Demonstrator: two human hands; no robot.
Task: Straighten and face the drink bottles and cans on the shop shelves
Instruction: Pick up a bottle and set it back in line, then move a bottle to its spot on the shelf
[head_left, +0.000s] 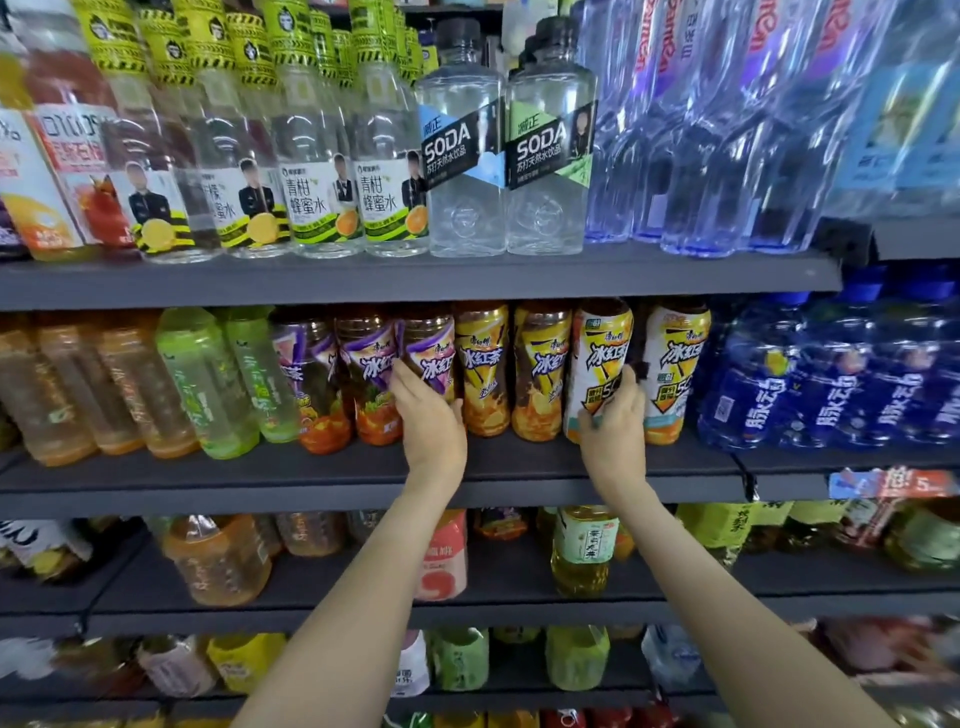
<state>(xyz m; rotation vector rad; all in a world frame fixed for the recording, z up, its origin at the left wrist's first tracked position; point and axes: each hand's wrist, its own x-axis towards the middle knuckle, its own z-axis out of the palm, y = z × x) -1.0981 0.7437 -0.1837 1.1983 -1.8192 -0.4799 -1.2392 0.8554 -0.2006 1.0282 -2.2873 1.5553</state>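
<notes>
Shop shelving: dark tiers are running across the head view, all packed with drinks.
Middle shelf: this tier is carrying the row I am working on, with both my arms reaching up to it.
Left hand: I am grasping the purple-labelled iced tea bottle low down, with my fingers lying up its left side and my thumb on its right.
Right hand: I am gripping the white-and-yellow iced tea bottle near its base, thumb on the label front and fingers curling round its right side.
Purple bottle's place: it is standing at the front of the middle shelf, just left of two yellow-labelled bottles.
White-and-yellow bottle's place: it is standing just right of those two, beside a matching bottle, label facing out.
Row ends: green bottles are standing further left and blue bottles to the right.
Upper shelf: two clear soda bottles are standing side by side.
</notes>
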